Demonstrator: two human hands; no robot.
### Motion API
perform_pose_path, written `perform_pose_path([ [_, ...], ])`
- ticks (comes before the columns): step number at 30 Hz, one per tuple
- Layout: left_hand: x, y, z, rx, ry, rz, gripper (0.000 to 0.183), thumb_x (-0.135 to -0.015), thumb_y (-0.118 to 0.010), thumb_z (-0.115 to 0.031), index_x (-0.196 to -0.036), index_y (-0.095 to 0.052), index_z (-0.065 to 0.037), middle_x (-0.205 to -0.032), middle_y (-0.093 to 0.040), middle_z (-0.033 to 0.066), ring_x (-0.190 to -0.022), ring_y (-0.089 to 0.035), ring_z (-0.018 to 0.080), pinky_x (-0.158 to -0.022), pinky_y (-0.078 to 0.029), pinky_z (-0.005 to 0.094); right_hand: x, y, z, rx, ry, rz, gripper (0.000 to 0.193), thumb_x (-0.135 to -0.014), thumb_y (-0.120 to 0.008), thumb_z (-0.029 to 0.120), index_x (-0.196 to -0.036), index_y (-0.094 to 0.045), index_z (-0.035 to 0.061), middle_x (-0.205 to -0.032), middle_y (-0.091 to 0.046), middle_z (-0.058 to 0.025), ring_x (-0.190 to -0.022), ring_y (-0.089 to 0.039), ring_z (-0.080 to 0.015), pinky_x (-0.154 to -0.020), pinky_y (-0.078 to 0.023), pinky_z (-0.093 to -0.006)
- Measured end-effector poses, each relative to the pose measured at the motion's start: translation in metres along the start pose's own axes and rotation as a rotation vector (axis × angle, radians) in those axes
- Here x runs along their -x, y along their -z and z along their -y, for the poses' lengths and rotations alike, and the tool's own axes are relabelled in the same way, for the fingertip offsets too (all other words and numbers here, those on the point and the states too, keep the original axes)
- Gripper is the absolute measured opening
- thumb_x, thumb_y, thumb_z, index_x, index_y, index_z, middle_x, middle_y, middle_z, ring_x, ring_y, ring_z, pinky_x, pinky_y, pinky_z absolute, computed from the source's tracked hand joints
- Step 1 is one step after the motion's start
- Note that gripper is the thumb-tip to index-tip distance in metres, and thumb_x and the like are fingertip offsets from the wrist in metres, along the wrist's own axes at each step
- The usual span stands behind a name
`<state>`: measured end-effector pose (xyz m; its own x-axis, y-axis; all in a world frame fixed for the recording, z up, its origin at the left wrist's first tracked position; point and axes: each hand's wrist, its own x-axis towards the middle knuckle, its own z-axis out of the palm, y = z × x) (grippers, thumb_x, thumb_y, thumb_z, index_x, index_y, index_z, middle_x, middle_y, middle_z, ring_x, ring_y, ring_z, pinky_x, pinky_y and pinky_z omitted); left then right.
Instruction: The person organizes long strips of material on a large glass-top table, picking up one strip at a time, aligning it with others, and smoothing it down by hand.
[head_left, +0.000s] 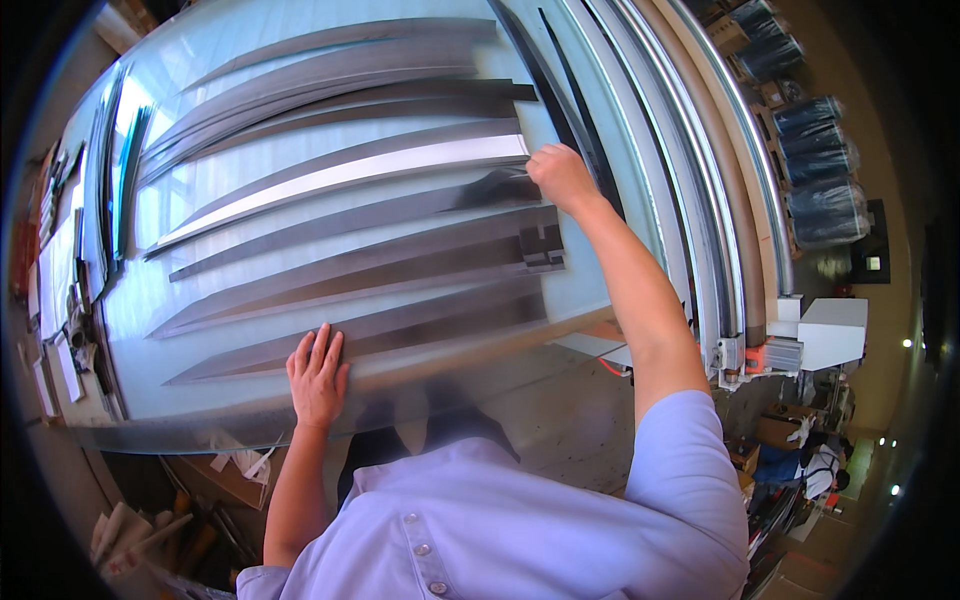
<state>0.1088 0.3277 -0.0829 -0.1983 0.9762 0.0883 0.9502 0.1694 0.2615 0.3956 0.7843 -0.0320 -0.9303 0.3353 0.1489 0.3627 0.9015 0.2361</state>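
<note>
One pale-faced strip (410,157) across the surface (140,350), mid-depth: likely light, springy, slick; best lifted by both ends. Right hand (564,178) curled at its right end, clamping unclear; left hand (316,380) splayed, near front edge.

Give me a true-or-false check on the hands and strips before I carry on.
1. The person's curled right hand is at the right end of the long, white, tapered strip. True.
2. The white strip narrows toward the right. False: it narrows toward the left.
3. The person's left hand has its fingers extended over the nearest dark grey tapered strip. True.
4. The white strip is the one closest to the person. False: several dark grey strips lie closer.
5. Long silver metal bars run along the right side of the pale blue tabletop. True.
</note>
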Motion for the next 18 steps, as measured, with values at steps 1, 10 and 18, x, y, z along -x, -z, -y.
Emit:
perform_pose_path([
  [1, 0.001, 0.0, 0.0, -0.003, -0.002, -0.005, 0.055, -0.089, -0.067, -0.021, -0.143, -0.057, -0.016, -0.153, -0.048, 0.006, -0.136, -0.045, 0.0315, -0.11, -0.034, 0.0464, -0.003, 0.002, 0.004, 0.021, 0.02, -0.019, 0.005, -0.078, -0.062, 0.004, -0.076, -0.062, 0.0086, -0.081, -0.064, -0.0078, -0.082, -0.068, -0.0263, -0.073, -0.056, -0.0396],
  [10, 0.002, -0.002, 0.002, 0.021, -0.007, -0.022, 0.059, -0.088, -0.068, -0.02, -0.145, -0.052, -0.011, -0.152, -0.047, 0.014, -0.136, -0.046, 0.0333, -0.109, -0.035, 0.0466, -0.032, 0.024, 0.017, 0.027, 0.014, -0.184, 0.007, -0.078, -0.063, 0.003, -0.075, -0.06, 0.0081, -0.082, -0.061, -0.0075, -0.081, -0.065, -0.0253, -0.071, -0.055, -0.0379],
  [18, -0.011, 0.004, 0.003, 0.314, 0.22, -0.336, 0.071, -0.09, -0.071, -0.022, -0.151, -0.04, -0.001, -0.152, -0.043, 0.0215, -0.138, -0.042, 0.0406, -0.114, -0.031, 0.0497, -0.07, 0.202, 0.088, -0.604, -0.086, -0.647, 0.016, -0.077, -0.073, -0.005, -0.091, -0.073, 0.004, -0.084, -0.066, -0.0096, -0.078, -0.066, -0.0231, -0.069, -0.053, -0.0318],
])
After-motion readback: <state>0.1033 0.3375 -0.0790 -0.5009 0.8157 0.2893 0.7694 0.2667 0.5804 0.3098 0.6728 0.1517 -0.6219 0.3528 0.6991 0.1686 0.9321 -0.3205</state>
